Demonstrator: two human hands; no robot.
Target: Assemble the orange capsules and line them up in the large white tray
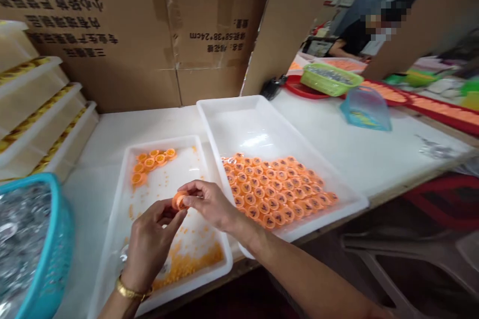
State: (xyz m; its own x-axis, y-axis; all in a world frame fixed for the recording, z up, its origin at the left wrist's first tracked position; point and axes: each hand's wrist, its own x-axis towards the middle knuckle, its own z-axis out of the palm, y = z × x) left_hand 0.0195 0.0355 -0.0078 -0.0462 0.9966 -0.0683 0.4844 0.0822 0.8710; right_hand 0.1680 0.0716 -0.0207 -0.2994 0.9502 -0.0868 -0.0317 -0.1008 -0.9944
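My left hand (151,232) and my right hand (209,204) meet above a shallow white tray (116,224). Between them they pinch a small round orange plastic piece (178,200), shaped like a cup or cap. Several similar orange pieces (149,162) with yellow-orange contents stand in the tray's far left corner. Small orange beads or granules (198,261) lie heaped along its near edge, with some scattered over the bottom. To the right, a larger white tray (243,114) holds rows of orange round pieces (269,189) with dark marks on top.
A blue basket (62,239) of clear glassy pieces stands at the left, before stacked white trays (41,104). Cardboard (130,35) walls the back. At right are a green basket (329,79), a light blue scoop (366,109), red trays (441,109) and a seated person (348,42).
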